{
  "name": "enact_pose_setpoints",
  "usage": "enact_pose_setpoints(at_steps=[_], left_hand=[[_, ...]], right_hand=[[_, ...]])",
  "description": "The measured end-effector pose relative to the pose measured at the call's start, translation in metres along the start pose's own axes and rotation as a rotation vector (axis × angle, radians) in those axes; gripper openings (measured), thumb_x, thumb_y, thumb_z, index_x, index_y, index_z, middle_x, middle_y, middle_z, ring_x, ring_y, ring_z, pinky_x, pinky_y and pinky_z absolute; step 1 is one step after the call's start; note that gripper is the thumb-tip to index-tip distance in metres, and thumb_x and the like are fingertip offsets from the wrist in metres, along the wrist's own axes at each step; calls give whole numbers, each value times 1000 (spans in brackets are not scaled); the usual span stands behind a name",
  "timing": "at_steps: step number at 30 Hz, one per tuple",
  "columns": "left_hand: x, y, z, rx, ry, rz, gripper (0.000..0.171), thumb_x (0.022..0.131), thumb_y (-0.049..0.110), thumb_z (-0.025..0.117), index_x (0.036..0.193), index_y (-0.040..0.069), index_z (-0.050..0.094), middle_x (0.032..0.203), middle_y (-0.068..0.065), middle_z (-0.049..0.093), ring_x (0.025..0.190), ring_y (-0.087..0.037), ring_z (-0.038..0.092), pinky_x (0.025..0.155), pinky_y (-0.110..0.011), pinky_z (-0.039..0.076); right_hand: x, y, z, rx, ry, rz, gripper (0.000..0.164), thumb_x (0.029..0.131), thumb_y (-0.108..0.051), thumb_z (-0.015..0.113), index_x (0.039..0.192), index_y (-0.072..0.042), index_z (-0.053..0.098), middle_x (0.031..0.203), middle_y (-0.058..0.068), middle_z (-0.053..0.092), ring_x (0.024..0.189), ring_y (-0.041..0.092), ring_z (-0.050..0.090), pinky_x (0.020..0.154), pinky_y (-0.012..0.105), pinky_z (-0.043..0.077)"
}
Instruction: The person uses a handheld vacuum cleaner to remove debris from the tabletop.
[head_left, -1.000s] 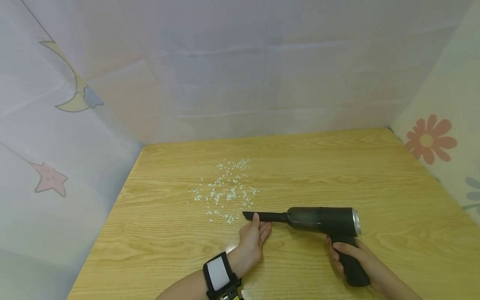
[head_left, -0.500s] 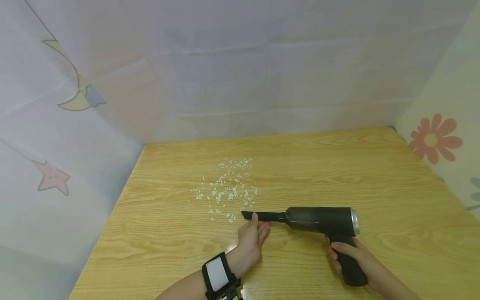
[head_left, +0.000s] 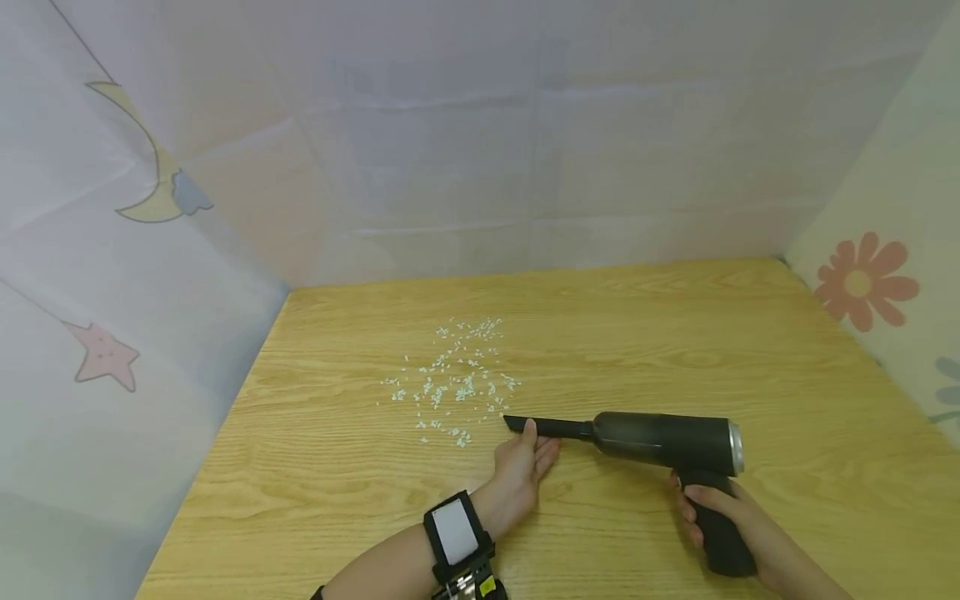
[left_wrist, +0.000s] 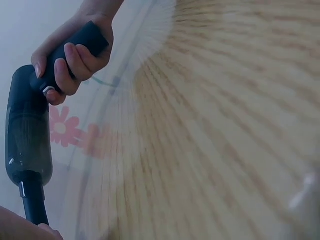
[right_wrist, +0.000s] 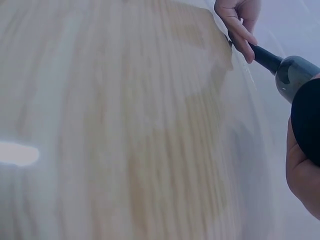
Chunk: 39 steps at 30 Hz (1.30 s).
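Observation:
A black handheld vacuum cleaner (head_left: 660,439) lies across the head view, its slanted nozzle pointing left. My right hand (head_left: 738,517) grips its handle; in the left wrist view the fingers (left_wrist: 75,62) are curled round that handle. With thumb and fingers my left hand (head_left: 521,471) holds the narrow nozzle (head_left: 566,428) near its tip. Small white bits (head_left: 465,387) are scattered on the wooden table, left of and beyond the nozzle tip, which sits by the right edge of the scatter.
The wooden table (head_left: 637,333) has a pale cloth wall (head_left: 450,167) behind it. Side cloths carry a printed moon, a star (head_left: 108,357) and a red flower (head_left: 866,282). A black strap with a white pad (head_left: 455,532) circles my left wrist.
Both hands and the vacuum cleaner shifted slightly left, then moved to the right, drawing the nozzle tip back from the nearest bits. The scatter looks the same.

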<state>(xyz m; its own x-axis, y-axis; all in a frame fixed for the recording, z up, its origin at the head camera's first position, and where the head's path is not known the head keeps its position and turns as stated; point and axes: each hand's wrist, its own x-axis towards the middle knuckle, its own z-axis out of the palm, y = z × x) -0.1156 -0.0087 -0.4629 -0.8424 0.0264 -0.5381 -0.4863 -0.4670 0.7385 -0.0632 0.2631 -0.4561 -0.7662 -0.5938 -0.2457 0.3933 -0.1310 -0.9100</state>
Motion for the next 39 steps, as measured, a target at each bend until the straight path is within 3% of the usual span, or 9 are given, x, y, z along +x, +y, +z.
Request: enact_pose_setpoints(at_steps=[11, 17, 26, 32, 39], left_hand=[[4, 6, 4, 1, 30, 10, 44, 103, 23, 43, 126, -14, 47, 118, -29, 61, 98, -16, 66, 100, -32, 53], [9, 7, -1, 2, 50, 9, 43, 103, 24, 44, 125, -13, 49, 106, -19, 66, 90, -12, 66, 96, -29, 56], [13, 11, -3, -20, 81, 10, 42, 102, 23, 46, 127, -10, 49, 112, -20, 66, 93, -13, 66, 98, -30, 54], [9, 9, -1, -5, 53, 11, 44, 103, 24, 45, 129, -12, 46, 116, -22, 64, 98, -15, 65, 99, -30, 53], [9, 8, 3, 4, 17, 7, 44, 103, 24, 44, 127, -13, 47, 117, -23, 62, 100, -16, 64, 101, -30, 52]], right_hand=[[4, -2, 2, -49, 46, -11, 32, 103, -12, 26, 110, -23, 56, 84, -15, 60, 70, 2, 59, 64, 21, 54], [9, -3, 10, -37, 56, -7, 30, 104, -13, 27, 108, -22, 55, 82, -15, 61, 69, 2, 59, 64, 20, 53], [17, -5, 16, -104, 103, -13, 25, 104, -15, 30, 110, -22, 54, 81, -15, 58, 69, 3, 58, 64, 22, 53], [12, -4, 13, -63, 61, -3, 26, 104, -14, 28, 108, -21, 53, 81, -15, 60, 68, 2, 59, 63, 20, 53], [6, -4, 9, -89, 94, 14, 27, 104, -15, 29, 109, -23, 54, 81, -15, 60, 69, 2, 58, 64, 21, 53]])
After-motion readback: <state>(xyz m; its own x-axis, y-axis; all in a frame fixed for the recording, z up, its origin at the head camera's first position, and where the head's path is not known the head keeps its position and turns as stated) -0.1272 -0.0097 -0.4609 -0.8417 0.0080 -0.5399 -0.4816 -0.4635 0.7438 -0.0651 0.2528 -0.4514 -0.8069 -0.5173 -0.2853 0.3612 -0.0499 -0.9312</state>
